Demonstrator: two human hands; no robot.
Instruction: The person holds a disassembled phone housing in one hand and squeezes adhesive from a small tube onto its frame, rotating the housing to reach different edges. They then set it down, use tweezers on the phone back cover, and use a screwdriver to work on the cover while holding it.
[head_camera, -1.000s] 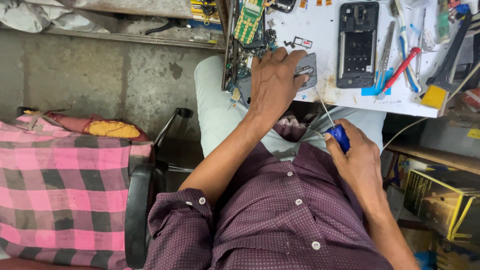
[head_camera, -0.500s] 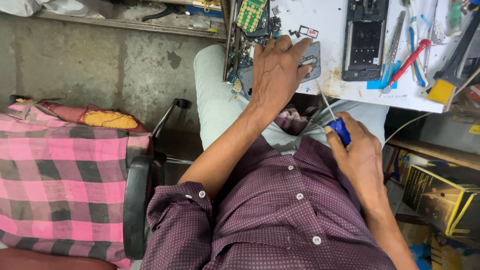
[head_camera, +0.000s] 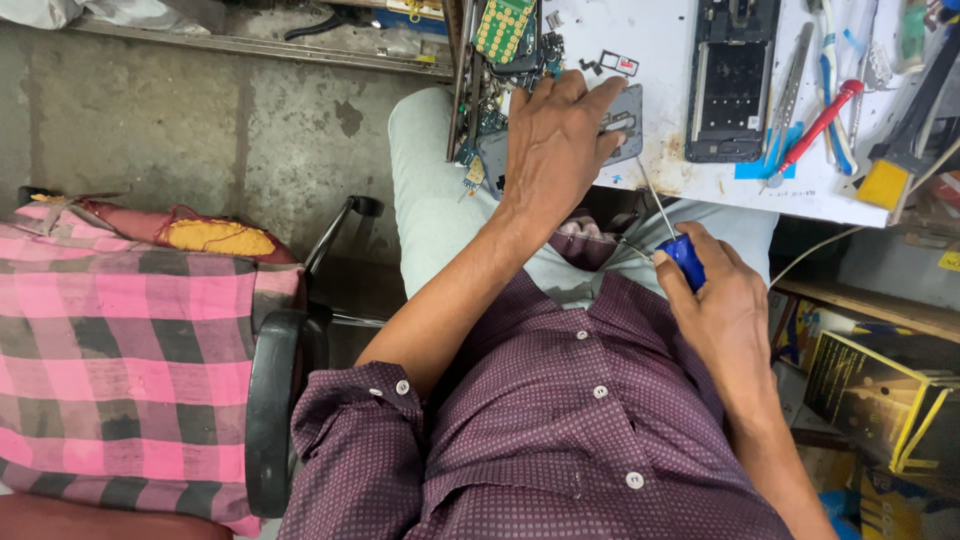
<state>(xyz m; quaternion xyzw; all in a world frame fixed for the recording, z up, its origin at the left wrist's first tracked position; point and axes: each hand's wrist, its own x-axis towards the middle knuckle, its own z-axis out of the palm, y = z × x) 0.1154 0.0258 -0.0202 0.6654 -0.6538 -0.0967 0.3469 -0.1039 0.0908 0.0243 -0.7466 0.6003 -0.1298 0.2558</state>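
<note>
The screwdriver at right centre has a glossy blue plastic handle and a thin, bright metal shaft. The plate under the left hand looks like matt grey metal. The bench top is white, smooth and stained. Upper right, the phone frame is dark, matt plastic. The shirt is dotted maroon cloth; the blanket at left is soft checked cloth. The floor is rough concrete.

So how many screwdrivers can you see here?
2. A blue-handled screwdriver is in the right hand, its tip at the grey part under the left hand. A red-handled one lies on the white bench. The clutter at the right may hide more.
</note>
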